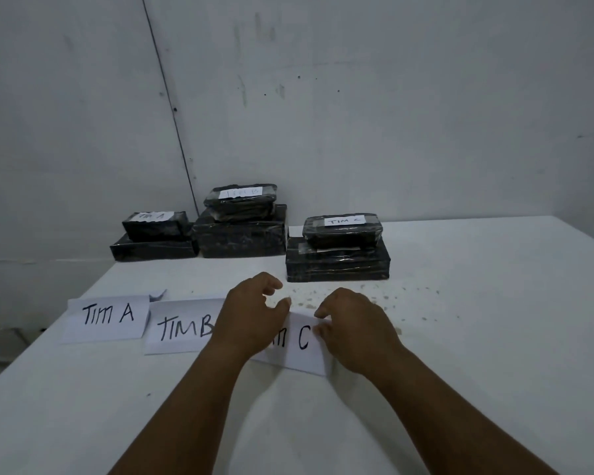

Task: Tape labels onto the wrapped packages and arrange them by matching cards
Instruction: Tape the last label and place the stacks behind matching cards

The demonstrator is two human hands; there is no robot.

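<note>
**Both hands on the TIM C card, three labelled stacks behind**

The landmark is the TIM C card [300, 344], a white sheet lying on the white table [477, 337] nearest the person. The left hand [254, 315] lies over the card's left part, hiding the first letters, with its fingers loosely curled and the thumb tip touching the card's far edge. The right hand [354, 323] sits at the card's right end, its fingers bent and their tips pressing on the far right corner; whether either hand actually pinches the paper cannot be told.

Just left of this card, and partly under the left hand, lies the TIM B card [182, 329]. Further left of that is the TIM A card [107, 317], with a small scrap of paper [158, 295] showing behind its far right corner.

Beyond the TIM C card, toward the wall [357, 97], stand three stacks of black wrapped packages. Straight behind and a little right is the TIM C stack [338, 255], a small package bearing a white label on a larger one. Behind and left is the middle stack [242, 228], the tallest, with a label on top whose writing is blurred. Furthest left is the TIM A stack [155, 236], also labelled. Small specks are scattered on the table between the card and the TIM C stack.
</note>
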